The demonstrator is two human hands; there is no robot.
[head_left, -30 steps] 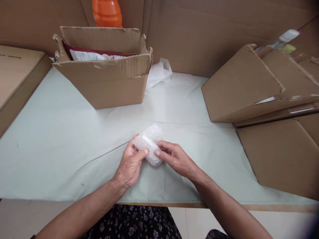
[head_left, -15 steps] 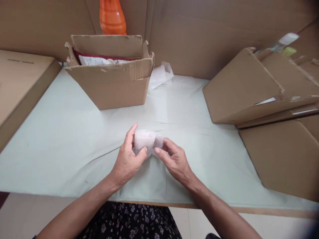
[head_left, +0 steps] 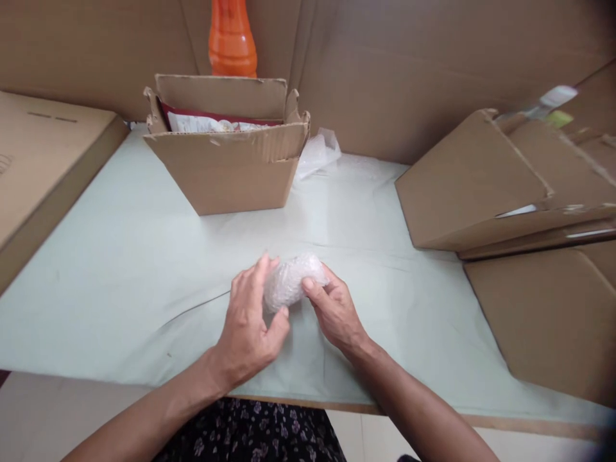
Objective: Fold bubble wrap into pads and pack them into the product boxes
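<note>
Head: left hand (head_left: 248,321) curved, fingers (head_left: 254,292) apart at bubble wrap (head_left: 291,280); right hand (head_left: 334,311) clamping it.

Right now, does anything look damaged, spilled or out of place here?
Only small things: the open box in front of the orange container has ragged, torn-looking top edges, and a thin dark line, thread or crease I can't tell, crosses the cloth beside the left hand. No spill shows.

Whitish bubble wrap (head_left: 291,283), pale-green cloth (head_left: 129,256)
</note>
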